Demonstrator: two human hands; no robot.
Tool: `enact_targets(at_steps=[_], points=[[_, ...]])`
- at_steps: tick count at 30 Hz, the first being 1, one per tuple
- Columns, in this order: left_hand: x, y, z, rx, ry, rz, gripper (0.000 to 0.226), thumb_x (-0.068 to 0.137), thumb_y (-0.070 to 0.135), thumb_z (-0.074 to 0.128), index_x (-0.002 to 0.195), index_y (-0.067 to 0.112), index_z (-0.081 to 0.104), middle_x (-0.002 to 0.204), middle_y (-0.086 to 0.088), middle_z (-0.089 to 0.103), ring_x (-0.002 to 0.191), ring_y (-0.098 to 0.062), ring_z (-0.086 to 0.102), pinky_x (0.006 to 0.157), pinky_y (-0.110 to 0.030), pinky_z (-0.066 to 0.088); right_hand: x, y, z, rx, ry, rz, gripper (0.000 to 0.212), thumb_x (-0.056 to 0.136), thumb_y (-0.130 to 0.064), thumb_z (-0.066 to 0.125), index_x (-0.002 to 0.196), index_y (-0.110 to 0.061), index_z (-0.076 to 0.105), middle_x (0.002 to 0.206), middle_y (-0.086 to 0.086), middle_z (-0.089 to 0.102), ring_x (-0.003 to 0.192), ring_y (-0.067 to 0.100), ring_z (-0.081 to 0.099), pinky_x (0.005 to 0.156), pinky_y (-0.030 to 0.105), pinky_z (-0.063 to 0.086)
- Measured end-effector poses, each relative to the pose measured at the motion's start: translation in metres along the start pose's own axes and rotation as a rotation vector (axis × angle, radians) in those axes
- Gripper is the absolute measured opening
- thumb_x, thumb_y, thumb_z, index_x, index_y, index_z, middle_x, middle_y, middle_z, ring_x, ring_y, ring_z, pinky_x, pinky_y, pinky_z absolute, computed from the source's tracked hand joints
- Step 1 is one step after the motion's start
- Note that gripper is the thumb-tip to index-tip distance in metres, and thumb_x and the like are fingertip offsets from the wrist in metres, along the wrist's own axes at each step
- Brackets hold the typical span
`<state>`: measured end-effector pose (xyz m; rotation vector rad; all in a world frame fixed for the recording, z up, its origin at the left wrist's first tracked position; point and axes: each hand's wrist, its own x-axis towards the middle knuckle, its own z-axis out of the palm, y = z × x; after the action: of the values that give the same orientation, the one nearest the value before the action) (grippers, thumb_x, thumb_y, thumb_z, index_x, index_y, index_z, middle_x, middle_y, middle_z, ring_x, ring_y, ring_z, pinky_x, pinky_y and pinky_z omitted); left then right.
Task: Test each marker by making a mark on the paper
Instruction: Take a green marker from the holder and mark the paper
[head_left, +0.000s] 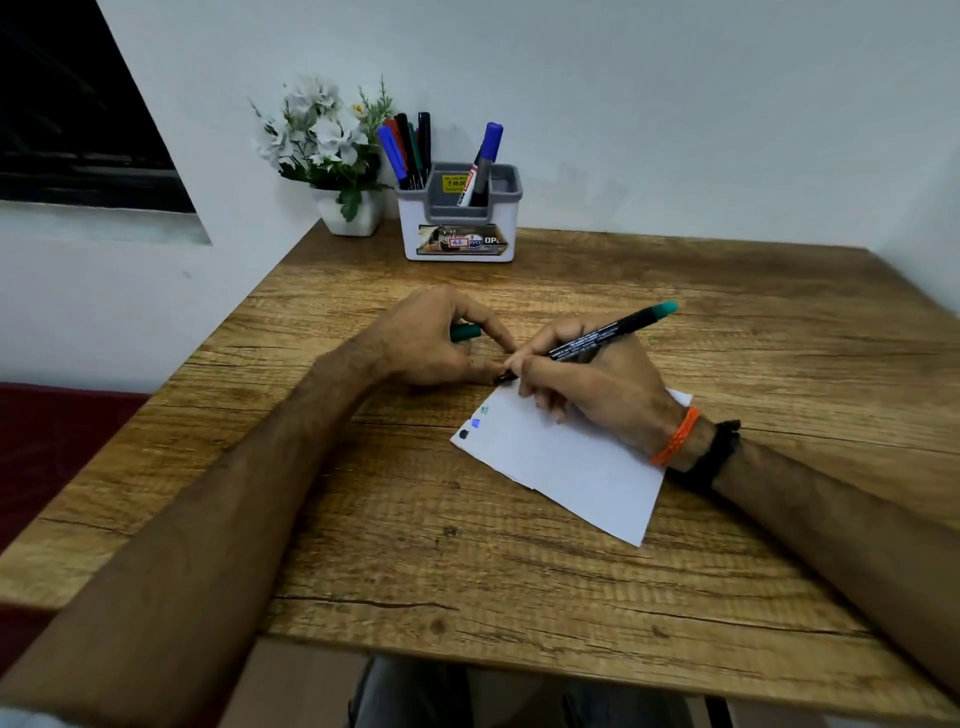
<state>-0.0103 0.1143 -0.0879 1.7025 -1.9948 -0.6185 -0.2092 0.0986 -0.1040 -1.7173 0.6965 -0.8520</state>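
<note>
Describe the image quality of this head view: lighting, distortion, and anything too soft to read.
Head view: soft, even indoor light, with no glare on the table. Wide-angle distortion bows the table edges and stretches the forearms near the bottom corners. The centre is fairly sharp, but the print on the marker in the right hand is unreadable. The marks on the paper look smeared.

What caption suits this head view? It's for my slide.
Right hand holds a green marker over marked paper; left hand holds its cap.
</note>
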Motion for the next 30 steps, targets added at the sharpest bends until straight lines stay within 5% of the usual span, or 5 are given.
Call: enact_targets(at_steps=[2,7,12,18,30], points=[[0.000,-0.002,-0.001,-0.020,0.005,0.014,0.024,0.074,0.038,0.079,0.097,0.039,0.073,0.097,0.015,0.069,0.096,-0.009,0.062,0.089,-0.038,0.053,0.001,-0.003,-0.003,0.091,0.014,0.001,0.006,0.088,0.003,0.066,0.085,0.007,0.070,0.065,0.012,0.067,0.048,0.011,0.059,0.043,0.020,0.047],[-0.002,0.002,-0.007,-0.104,0.090,-0.021,0.025,0.091,0.035,0.062,0.115,0.028,0.064,0.093,0.006,0.063,0.079,-0.003,0.056,0.066,-0.025,0.040,0.009,-0.010,-0.017,0.254,0.007,0.061,0.019,0.095,-0.005,0.055,0.092,0.001,0.073,0.076,0.014,0.070,0.060,0.015,0.065,0.049,0.022,0.051],[-0.005,0.003,-0.006,-0.278,0.111,0.005,0.015,0.100,0.016,0.048,0.115,0.013,0.047,0.084,-0.001,0.067,0.066,-0.002,0.056,0.063,-0.023,0.039,0.016,-0.011,-0.024,0.318,0.019,0.114,0.028,0.084,-0.018,0.055,0.095,-0.001,0.074,0.072,0.008,0.067,0.059,0.013,0.062,0.051,0.023,0.052],[-0.005,0.005,-0.006,-0.224,0.136,0.078,0.013,0.094,0.009,0.056,0.107,0.008,0.057,0.091,-0.001,0.068,0.063,0.008,0.056,0.059,-0.011,0.041,0.015,-0.014,-0.025,0.234,0.117,0.065,0.014,0.095,-0.008,0.057,0.091,-0.007,0.070,0.073,0.006,0.071,0.056,0.014,0.062,0.049,0.023,0.049],[0.000,0.003,-0.005,-0.158,0.161,0.179,0.011,0.092,0.014,0.061,0.102,0.017,0.063,0.088,0.011,0.061,0.074,0.005,0.055,0.066,-0.012,0.041,0.017,-0.010,-0.026,0.171,0.160,0.055,0.009,0.090,-0.012,0.068,0.096,-0.005,0.067,0.085,0.012,0.076,0.055,0.014,0.064,0.050,0.023,0.047]])
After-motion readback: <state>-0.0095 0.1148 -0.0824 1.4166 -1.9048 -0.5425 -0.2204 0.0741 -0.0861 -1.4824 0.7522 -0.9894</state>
